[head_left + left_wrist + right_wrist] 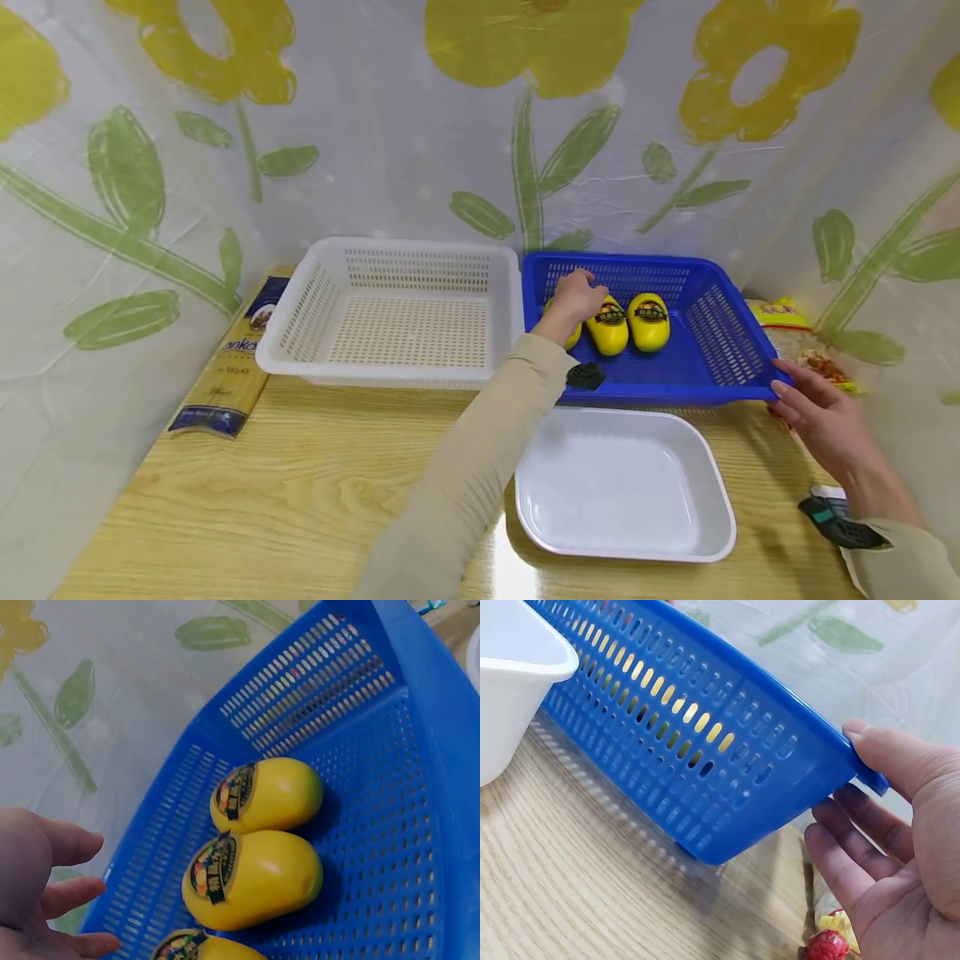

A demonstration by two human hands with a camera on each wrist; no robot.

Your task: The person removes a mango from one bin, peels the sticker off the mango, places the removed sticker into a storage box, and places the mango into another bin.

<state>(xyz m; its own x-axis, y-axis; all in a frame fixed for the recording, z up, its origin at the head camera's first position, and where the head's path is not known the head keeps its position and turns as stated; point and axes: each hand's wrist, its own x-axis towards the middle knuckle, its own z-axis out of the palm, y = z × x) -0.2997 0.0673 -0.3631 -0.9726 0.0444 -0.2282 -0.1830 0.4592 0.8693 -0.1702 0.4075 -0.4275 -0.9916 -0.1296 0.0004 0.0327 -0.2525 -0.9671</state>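
Three yellow mangoes [649,322] with dark labels lie side by side in the blue basket [693,389]. Over the leftmost mango [214,949] my left hand [574,302] hovers, partly covering it in the head view. In the left wrist view the fingers of that hand [49,889] are spread, apart from the fruit and holding nothing. At the basket's near right corner, my right hand [828,421] grips the rim. The right wrist view has its thumb on top of the rim [810,720] and its fingers underneath.
A white basket [296,367] stands left of the blue one, a pack of spaghetti [228,362] beside it. In front of the blue basket sits a white tray [622,483]. A yellow-and-red bag [795,337] lies behind my right hand, near the patterned curtain [390,150].
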